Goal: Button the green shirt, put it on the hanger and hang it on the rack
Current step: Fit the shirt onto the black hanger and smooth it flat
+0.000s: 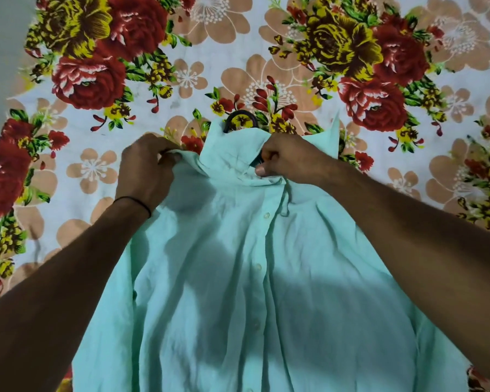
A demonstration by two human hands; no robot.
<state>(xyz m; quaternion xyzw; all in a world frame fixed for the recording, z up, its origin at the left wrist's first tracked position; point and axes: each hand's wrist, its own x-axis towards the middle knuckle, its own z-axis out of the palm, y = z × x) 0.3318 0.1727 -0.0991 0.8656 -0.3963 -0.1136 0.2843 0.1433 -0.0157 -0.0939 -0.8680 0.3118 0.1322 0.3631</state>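
The mint-green shirt (pixel 238 278) lies front up on the flowered bed sheet, buttoned down its placket, collar pointing away from me. A dark hanger hook (pixel 239 116) pokes out above the collar; the rest of the hanger is hidden inside the shirt. My left hand (pixel 146 171) pinches the shirt fabric at the left shoulder. My right hand (pixel 287 159) is closed on the collar at the neck opening, where a dark bit of the hanger shows beside its fingers.
The bed sheet (pixel 181 66), printed with large red, yellow and tan flowers, covers the whole surface around the shirt. A grey strip of floor or wall (pixel 0 52) shows at the far left. No rack is in view.
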